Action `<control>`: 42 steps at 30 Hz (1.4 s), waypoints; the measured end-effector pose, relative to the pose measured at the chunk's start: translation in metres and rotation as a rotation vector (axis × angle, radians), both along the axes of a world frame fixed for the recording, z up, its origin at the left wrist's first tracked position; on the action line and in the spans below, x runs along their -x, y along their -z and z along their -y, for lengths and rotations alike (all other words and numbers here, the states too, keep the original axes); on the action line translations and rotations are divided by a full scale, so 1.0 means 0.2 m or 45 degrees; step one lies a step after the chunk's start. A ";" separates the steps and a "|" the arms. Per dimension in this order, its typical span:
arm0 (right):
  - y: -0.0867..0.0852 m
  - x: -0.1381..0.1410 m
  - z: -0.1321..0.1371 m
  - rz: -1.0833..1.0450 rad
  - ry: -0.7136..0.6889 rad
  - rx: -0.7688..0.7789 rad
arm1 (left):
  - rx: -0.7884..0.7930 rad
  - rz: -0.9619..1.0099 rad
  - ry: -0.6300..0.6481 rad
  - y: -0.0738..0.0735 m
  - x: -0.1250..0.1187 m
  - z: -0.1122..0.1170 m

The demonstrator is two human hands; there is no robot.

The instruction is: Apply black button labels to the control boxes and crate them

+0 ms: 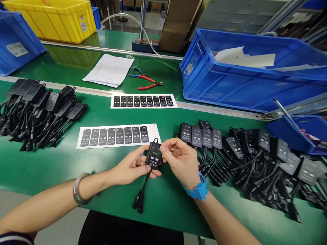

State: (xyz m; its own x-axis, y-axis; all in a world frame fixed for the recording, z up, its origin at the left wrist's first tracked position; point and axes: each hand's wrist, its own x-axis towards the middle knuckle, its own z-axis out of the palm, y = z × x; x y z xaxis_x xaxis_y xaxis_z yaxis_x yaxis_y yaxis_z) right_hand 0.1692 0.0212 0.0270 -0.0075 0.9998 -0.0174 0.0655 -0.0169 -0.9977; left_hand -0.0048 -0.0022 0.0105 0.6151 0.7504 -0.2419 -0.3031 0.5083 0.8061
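Note:
My left hand (133, 166) grips a small black controller box (154, 157) from below, its short cables (141, 197) hanging down to the green table. My right hand (180, 160) pinches the box's upper right edge with thumb and fingers, over the label face. Just behind the hands lies a white sticker sheet (116, 136) with a row of black labels. A second sticker sheet (143, 101) lies farther back.
A pile of labelled black boxes with cables (245, 149) lies to the right, an unlabelled pile (38, 109) to the left. Behind are a big blue bin (242, 85), a small blue bin (298, 132), red-handled pliers (148, 81), papers (108, 69) and a yellow crate (56, 20).

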 end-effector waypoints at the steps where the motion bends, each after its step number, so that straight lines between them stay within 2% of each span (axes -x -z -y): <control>1: 0.00 0.00 0.00 0.008 0.006 -0.003 | -0.010 0.005 0.002 0.00 0.00 0.00; 12: 0.00 0.01 0.02 0.051 0.048 -0.082 | -0.071 -0.037 0.011 -0.01 -0.01 0.01; 18: 0.02 0.01 0.04 0.163 0.053 -0.208 | -0.132 -0.058 0.015 0.00 -0.01 0.01; 24: 0.04 0.00 0.02 0.262 0.027 -0.194 | -0.019 0.036 0.011 0.00 0.00 -0.01; 28: 0.07 0.00 0.01 0.273 -0.104 -0.089 | 0.052 0.086 -0.061 0.01 0.01 -0.03; 33: 0.08 0.03 0.04 0.416 -0.385 -0.073 | 0.099 0.069 -0.208 0.00 0.01 -0.04; 36: 0.07 0.04 0.05 0.266 -0.533 0.005 | 0.075 -0.004 -0.236 -0.01 0.00 -0.04; 38: 0.07 0.04 0.05 0.159 -0.546 0.066 | 0.024 -0.066 -0.236 -0.01 0.00 -0.04; 42: 0.07 0.05 0.06 0.124 -0.495 0.075 | -0.094 -0.201 -0.213 0.00 -0.01 -0.02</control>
